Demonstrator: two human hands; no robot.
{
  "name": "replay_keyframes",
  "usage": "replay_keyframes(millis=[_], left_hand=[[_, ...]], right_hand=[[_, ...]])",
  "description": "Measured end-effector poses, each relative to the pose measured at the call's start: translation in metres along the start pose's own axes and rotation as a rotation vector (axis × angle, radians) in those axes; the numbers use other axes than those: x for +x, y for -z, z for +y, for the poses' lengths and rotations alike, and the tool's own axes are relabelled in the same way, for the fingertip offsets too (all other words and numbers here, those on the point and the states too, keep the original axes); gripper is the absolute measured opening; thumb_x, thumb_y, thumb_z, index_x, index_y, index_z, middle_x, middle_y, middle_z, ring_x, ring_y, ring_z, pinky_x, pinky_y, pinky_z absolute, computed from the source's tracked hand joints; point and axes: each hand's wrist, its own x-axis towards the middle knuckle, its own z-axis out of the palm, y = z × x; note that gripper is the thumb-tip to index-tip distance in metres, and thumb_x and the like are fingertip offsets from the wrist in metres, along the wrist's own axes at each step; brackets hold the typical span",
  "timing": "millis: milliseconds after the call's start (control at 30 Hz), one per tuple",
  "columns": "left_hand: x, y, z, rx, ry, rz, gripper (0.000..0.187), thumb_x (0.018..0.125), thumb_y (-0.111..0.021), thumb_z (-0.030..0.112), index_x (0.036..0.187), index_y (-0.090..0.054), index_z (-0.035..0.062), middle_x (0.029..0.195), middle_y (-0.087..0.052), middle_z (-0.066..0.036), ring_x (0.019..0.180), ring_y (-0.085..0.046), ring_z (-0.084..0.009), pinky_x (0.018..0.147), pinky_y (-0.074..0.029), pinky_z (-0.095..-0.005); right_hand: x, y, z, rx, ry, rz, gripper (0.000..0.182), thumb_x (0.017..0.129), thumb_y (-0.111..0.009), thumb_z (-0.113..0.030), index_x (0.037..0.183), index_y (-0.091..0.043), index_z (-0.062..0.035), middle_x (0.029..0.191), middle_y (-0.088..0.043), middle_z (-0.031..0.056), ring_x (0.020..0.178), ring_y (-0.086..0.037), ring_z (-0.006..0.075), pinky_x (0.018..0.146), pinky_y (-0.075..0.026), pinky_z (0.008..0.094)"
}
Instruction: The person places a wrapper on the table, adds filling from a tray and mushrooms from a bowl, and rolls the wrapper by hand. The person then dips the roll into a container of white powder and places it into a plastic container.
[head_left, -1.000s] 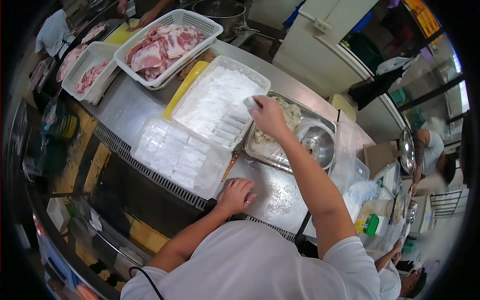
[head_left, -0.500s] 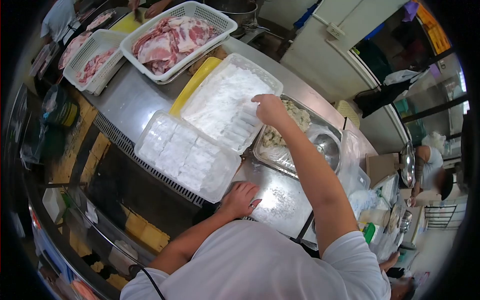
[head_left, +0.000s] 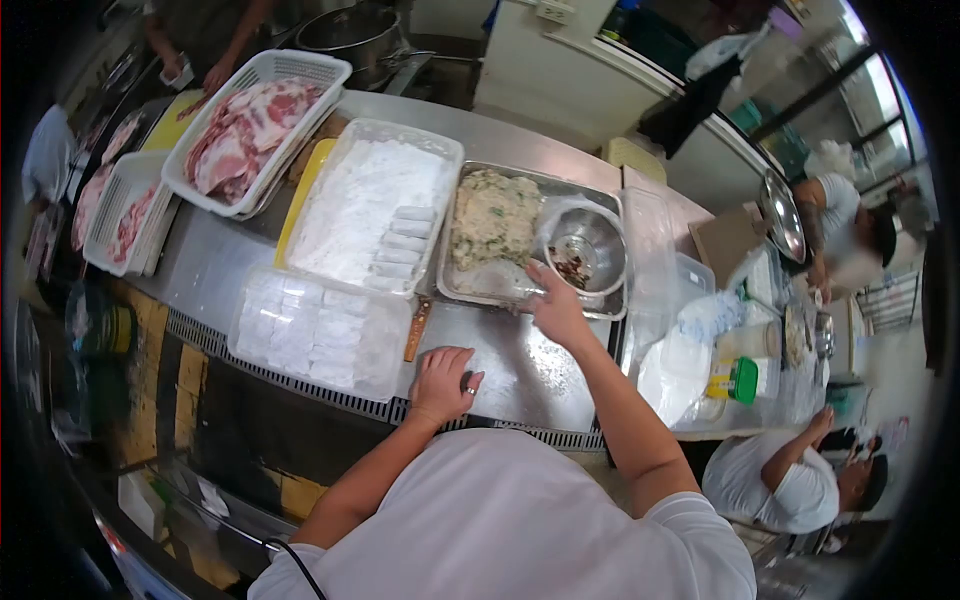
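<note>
My right hand point(head_left: 557, 308) is at the front edge of a metal tray point(head_left: 470, 292), its index finger stretched out and nothing visible in it. A pale, green-flecked minced mixture point(head_left: 492, 218) fills the tray's left side. On the right side sits a steel bowl point(head_left: 600, 245) with small dark reddish-brown bits. My left hand point(head_left: 445, 383) rests on the steel table near its front edge, fingers lying forward and holding nothing visible. Left of the tray, a plastic tub point(head_left: 345, 205) holds white powder and several powder-coated rolls point(head_left: 402, 243). A second tub point(head_left: 318, 335) in front contains white-coated pieces.
Perforated baskets of raw meat point(head_left: 250, 135) stand at the back left. A brown-handled utensil point(head_left: 418, 330) lies beside the front tub. Clear plastic containers point(head_left: 650, 245) are right of the tray. Co-workers point(head_left: 785, 470) are at the right; another person's hands are at top left.
My right hand has moved from above the powder tub's rolls down and right to the metal tray by the bowl. My left hand stays on the table. The camera view has turned right.
</note>
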Motion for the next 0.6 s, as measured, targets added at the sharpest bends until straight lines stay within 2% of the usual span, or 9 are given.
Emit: replay_keyframes(millis=[33,67,167,233,333,433,467,567,600], left_hand=[[-0.001,-0.001,0.000,0.013,-0.009,-0.001,0.048,0.094,-0.076,0.029,0.132,-0.066,0.0022,0.127,-0.069,-0.018,0.121,-0.061,-0.0394,0.108,-0.044,-0.0528],[-0.001,-0.002,0.000,0.028,-0.017,-0.001,0.048,0.094,-0.076,0.029,0.132,-0.066,0.0021,0.127,-0.069,-0.018,0.121,-0.061,-0.0397,0.107,-0.044,-0.0529],[-0.004,-0.002,-0.002,0.066,0.012,-0.043,0.049,0.095,-0.075,0.031,0.135,-0.066,0.0037,0.131,-0.069,-0.016,0.126,-0.060,-0.0376,0.112,-0.042,-0.0527],[-0.003,-0.005,-0.002,0.080,0.003,-0.060,0.047,0.095,-0.075,0.030,0.133,-0.066,0.0039,0.130,-0.069,-0.016,0.125,-0.061,-0.0381,0.111,-0.042,-0.0527],[-0.003,-0.006,-0.001,0.072,-0.004,-0.035,0.045,0.094,-0.075,0.025,0.133,-0.066,0.0035,0.127,-0.069,-0.017,0.122,-0.061,-0.0394,0.109,-0.043,-0.0533],[-0.003,-0.004,-0.001,0.040,0.023,-0.017,0.044,0.094,-0.074,0.020,0.133,-0.066,0.0023,0.125,-0.070,-0.017,0.120,-0.061,-0.0399,0.108,-0.044,-0.0534],[-0.002,-0.008,0.002,0.024,0.032,-0.008,0.044,0.094,-0.074,0.019,0.134,-0.065,0.0018,0.124,-0.070,-0.017,0.120,-0.062,-0.0400,0.108,-0.045,-0.0534],[0.008,-0.024,0.024,-0.130,0.007,-0.065,0.043,0.095,-0.073,0.014,0.134,-0.065,0.0002,0.121,-0.071,-0.018,0.118,-0.062,-0.0402,0.107,-0.047,-0.0524],[0.013,-0.035,0.036,-0.179,-0.037,-0.069,0.041,0.094,-0.073,0.011,0.133,-0.065,-0.0007,0.119,-0.072,-0.018,0.115,-0.064,-0.0401,0.104,-0.049,-0.0507]], right_hand=[[-0.010,-0.004,0.005,-0.048,0.059,0.005,0.073,0.089,-0.063,0.011,0.160,-0.047,0.0079,0.160,-0.060,0.0211,0.123,-0.073,0.0293,0.092,-0.062,0.0372],[-0.018,-0.009,0.009,-0.047,0.058,-0.017,0.084,0.089,-0.064,0.007,0.168,-0.036,0.0023,0.163,-0.055,0.0266,0.125,-0.073,0.0344,0.094,-0.062,0.0393],[-0.039,-0.027,0.005,-0.107,-0.089,-0.125,0.091,0.090,-0.067,0.000,0.172,-0.028,-0.0031,0.158,-0.057,0.0306,0.122,-0.074,0.0412,0.097,-0.061,0.0430],[-0.064,-0.022,-0.024,-0.203,-0.123,-0.235,0.093,0.091,-0.064,-0.007,0.173,-0.020,-0.0021,0.148,-0.062,0.0344,0.134,-0.061,0.0503,0.114,-0.051,0.0519],[-0.111,-0.016,-0.033,-0.112,-0.100,-0.165,0.082,0.093,-0.067,-0.011,0.169,-0.035,-0.0019,0.146,-0.064,0.0319,0.131,-0.064,0.0485,0.114,-0.052,0.0509],[-0.157,-0.004,-0.010,-0.093,-0.125,0.012,0.067,0.095,-0.069,-0.014,0.158,-0.052,-0.0021,0.148,-0.064,0.0293,0.131,-0.065,0.0460,0.114,-0.052,0.0487],[-0.173,0.002,-0.003,-0.098,-0.165,0.134,0.045,0.095,-0.071,-0.016,0.138,-0.069,-0.0010,0.140,-0.069,0.0255,0.124,-0.069,0.0428,0.107,-0.056,0.0482],[-0.215,0.043,0.011,-0.258,-0.256,0.287,0.035,0.095,-0.072,-0.017,0.127,-0.073,-0.0011,0.122,-0.073,0.0229,0.114,-0.072,0.0410,0.100,-0.058,0.0490],[-0.228,0.050,0.024,-0.311,-0.227,0.399,0.027,0.095,-0.072,-0.016,0.118,-0.074,-0.0011,0.112,-0.072,0.0206,0.108,-0.070,0.0396,0.093,-0.058,0.0501]])
